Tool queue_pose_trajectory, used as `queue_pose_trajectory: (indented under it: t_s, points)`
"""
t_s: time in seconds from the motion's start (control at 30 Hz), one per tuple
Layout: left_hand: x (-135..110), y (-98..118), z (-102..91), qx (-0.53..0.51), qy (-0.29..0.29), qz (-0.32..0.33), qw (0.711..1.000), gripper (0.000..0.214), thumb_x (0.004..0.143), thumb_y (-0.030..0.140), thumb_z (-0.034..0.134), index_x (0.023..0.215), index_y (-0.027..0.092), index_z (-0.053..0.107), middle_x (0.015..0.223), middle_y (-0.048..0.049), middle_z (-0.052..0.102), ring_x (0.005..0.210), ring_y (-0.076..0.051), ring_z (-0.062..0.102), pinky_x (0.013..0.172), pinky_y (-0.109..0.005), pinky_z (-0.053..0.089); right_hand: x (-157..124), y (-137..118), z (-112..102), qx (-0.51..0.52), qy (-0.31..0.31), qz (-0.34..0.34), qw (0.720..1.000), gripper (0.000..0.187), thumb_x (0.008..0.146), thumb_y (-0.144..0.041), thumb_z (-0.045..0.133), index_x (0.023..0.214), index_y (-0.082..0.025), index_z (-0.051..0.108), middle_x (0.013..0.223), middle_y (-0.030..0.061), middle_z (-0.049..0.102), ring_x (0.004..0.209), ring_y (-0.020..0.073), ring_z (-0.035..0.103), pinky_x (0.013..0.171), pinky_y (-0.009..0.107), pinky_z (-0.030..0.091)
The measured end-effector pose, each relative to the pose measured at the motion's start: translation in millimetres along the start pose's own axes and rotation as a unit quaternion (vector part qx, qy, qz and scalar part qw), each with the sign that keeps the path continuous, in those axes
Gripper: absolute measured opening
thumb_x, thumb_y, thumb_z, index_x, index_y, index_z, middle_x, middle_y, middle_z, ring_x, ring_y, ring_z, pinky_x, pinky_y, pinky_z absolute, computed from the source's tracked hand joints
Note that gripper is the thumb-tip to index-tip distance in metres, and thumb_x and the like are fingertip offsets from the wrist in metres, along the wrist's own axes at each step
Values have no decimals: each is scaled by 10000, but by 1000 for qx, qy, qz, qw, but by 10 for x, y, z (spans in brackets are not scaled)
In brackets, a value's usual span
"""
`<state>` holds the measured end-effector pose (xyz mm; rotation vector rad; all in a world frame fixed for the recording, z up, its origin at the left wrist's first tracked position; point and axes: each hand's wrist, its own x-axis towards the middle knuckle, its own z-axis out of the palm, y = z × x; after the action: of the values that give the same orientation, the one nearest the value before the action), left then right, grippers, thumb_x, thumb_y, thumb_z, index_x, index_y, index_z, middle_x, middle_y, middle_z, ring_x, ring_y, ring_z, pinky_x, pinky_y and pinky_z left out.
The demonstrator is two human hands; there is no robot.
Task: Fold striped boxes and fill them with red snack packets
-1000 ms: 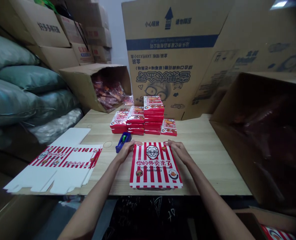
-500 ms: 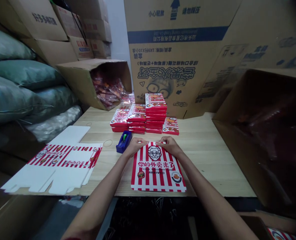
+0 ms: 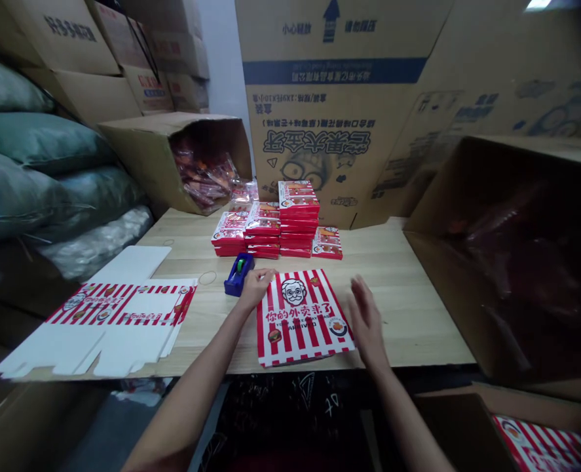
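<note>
A flat red-and-white striped paper box (image 3: pixel 300 318) with a cartoon face lies on the wooden table (image 3: pixel 393 275) in front of me. My left hand (image 3: pixel 257 287) rests with bent fingers on its far left corner and holds it down. My right hand (image 3: pixel 366 318) hovers just off the box's right edge, fingers stretched out, holding nothing; it is slightly blurred. A blue tape dispenser (image 3: pixel 238 273) sits just left of my left hand.
Stacks of small red packets (image 3: pixel 280 219) stand behind the box. Flat striped box blanks (image 3: pixel 118 314) lie at the left. A tipped carton of packets (image 3: pixel 192 164), large cartons behind, an open carton (image 3: pixel 511 255) on the right, grey sacks (image 3: pixel 39 170) on the left.
My right hand has left the box's far edge and moved back to the right, opening. The box has turned slightly. My left hand stays on the far left corner.
</note>
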<state>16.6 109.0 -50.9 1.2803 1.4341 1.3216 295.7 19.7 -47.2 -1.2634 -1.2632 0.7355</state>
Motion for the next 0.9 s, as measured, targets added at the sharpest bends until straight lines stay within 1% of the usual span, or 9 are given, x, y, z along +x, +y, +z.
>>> queue_pose_trajectory:
  t_s: [0.07,0.1,0.23,0.33,0.5,0.6,0.7,0.8,0.9]
  points:
    - [-180,-10,-46,0,76,-7,997,349,817,484,666,798,152,768,818,-80,764,821,-265,682,732,-318,504,-630,63,-141,22,145,115,983,545,974,-567,564,1491,-400,522,1534,20,576,1447,304,506,1232,514,372]
    - [-299,-15,-65,-2,114,-12,993,377,850,499,624,843,150,766,858,-89,769,845,-268,683,745,-325,507,-935,103,-162,27,146,166,975,542,960,-587,581,1474,-419,541,1544,-5,567,1478,306,469,1252,505,347]
    - [-959,6,-121,-20,192,-30,981,480,964,571,478,1050,176,736,976,-88,768,907,-274,691,783,-350,534,-1674,184,-31,117,-143,209,960,773,866,-661,681,1569,-462,425,1647,-45,434,1552,302,351,1264,497,342]
    - [-1602,50,-149,18,207,1,978,438,1010,568,445,1136,241,707,1153,-78,726,1117,-284,653,975,-392,506,-1480,126,19,146,-193,220,945,795,776,-742,723,1480,-405,575,1597,3,513,1541,334,368,1249,504,357]
    - [-2490,91,-146,78,147,-50,985,318,1019,570,446,1042,314,632,1041,-59,693,1015,-288,642,895,-416,530,-285,-22,-79,160,-246,288,911,555,695,-532,897,1166,-262,778,1230,78,784,1206,356,698,1111,536,501]
    - [-2395,173,-238,73,131,-10,989,326,1016,559,457,878,297,593,877,-44,645,866,-269,627,789,-385,531,285,-32,7,197,-310,276,888,610,635,-442,947,1176,-227,766,1128,86,815,1018,322,769,1025,524,558]
    - [-1800,282,-456,85,204,28,975,308,980,569,530,985,278,630,983,-55,671,1040,-280,636,955,-404,520,357,4,199,226,-191,290,910,683,607,-461,958,1209,-228,736,1096,94,821,968,304,785,941,477,609]
    - [-1215,320,-656,66,73,-42,994,499,874,620,667,1200,242,677,1190,-112,717,1229,-331,622,1073,-476,499,43,16,375,240,-55,294,923,825,731,-550,870,1456,-296,568,1163,76,805,992,303,788,865,451,648]
    - [-1073,274,-729,18,-78,-119,990,533,876,597,689,1292,264,696,1299,-120,717,1250,-349,643,1028,-504,552,-190,-6,457,247,-25,305,919,895,834,-600,764,1598,-364,363,1238,53,782,981,305,793,787,448,672]
